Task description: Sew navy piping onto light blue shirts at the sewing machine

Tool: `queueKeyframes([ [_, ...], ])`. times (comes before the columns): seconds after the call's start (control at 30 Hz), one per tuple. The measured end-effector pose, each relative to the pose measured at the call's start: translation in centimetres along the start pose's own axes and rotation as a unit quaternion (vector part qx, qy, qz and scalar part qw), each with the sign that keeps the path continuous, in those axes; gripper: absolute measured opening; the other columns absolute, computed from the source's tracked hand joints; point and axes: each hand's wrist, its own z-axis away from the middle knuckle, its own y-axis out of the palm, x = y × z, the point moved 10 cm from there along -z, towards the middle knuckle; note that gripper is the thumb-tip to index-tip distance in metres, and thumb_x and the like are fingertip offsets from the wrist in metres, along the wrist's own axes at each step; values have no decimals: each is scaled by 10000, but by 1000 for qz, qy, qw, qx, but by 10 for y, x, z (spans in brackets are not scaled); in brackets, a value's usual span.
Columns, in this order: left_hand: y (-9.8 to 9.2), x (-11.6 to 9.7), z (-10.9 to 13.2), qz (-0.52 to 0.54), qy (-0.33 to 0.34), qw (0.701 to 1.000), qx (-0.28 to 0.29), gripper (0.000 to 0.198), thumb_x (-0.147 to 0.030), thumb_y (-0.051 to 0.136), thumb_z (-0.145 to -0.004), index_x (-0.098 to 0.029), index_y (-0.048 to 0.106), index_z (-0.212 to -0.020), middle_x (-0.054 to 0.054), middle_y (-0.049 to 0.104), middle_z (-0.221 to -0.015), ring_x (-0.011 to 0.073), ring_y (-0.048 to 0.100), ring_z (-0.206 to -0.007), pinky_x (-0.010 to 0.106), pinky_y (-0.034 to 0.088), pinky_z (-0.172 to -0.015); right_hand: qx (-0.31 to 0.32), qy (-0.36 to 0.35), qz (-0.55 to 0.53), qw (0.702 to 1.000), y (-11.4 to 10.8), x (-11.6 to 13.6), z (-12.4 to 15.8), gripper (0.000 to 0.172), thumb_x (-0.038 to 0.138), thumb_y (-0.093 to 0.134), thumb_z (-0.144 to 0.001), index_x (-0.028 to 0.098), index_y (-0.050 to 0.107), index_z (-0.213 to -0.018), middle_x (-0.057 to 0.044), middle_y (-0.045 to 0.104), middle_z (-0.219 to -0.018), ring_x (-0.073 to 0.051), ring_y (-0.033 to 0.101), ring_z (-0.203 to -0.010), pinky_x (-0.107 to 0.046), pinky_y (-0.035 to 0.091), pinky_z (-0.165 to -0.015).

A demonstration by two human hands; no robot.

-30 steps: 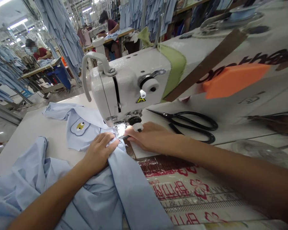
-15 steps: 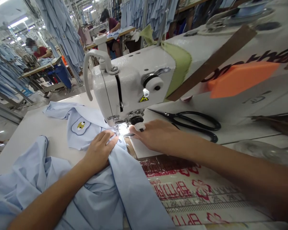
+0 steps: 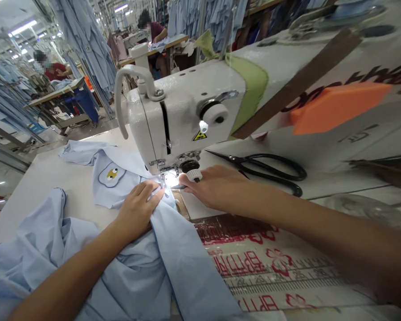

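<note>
Pale blue shirt fabric point(image 3: 133, 272) is lying on the white worktop point(image 3: 43, 187) and running under the presser foot point(image 3: 163, 171) of a white sewing machine point(image 3: 173, 111). The left hand point(image 3: 137, 209) is pressing it down, fingers spread flat, apparently to keep the layers steady. The right hand point(image 3: 217, 189) is closing in beside the foot, though whether its fingers are holding anything cannot be told. Black scissors point(image 3: 270, 171) are lying within reach.

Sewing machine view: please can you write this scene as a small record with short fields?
Machine: white sewing machine
Left hand: pressing on light blue fabric, close to the presser foot
Right hand: just right of the presser foot, fingers near the needle area
Nearby: black-handled scissors lying right of the machine, apart from the right hand
Fabric detail: embroidered patch
Background: seated person, hanging light blue garments
</note>
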Motion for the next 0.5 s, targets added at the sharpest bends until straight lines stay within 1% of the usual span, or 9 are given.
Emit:
queueKeyframes([
  [0.2, 0, 0, 0, -3, 1, 1000, -3, 246, -112, 445, -847, -92, 543, -1072, 158, 552, -1056, 245, 495, -1047, 402, 474, -878, -7, -9, -5, 1000, -3, 3, 1, 202, 90, 467, -811, 141, 596, -957, 1, 481, -501, -139, 493, -484, -261, 176, -458],
  [0.33, 0, 1, 0, 1, -3, 1000, -4, 239, -116, 431, -857, -122, 537, -1071, 140, 553, -1060, 234, 495, -1052, 400, 478, -879, 2, -3, -14, 1000, 0, 1, 1, 208, 108, 455, -824, 147, 591, -976, -1, 485, -509, -143, 491, -482, -264, 165, -454],
  [0.5, -1, 0, 0, 3, 0, 1000, -6, 240, -116, 425, -857, -120, 534, -1070, 141, 552, -1054, 234, 500, -1045, 402, 482, -869, 22, 9, -35, 999, 2, -1, 0, 212, 131, 430, -854, 156, 600, -977, -24, 519, -535, -157, 500, -504, -269, 169, -461],
])
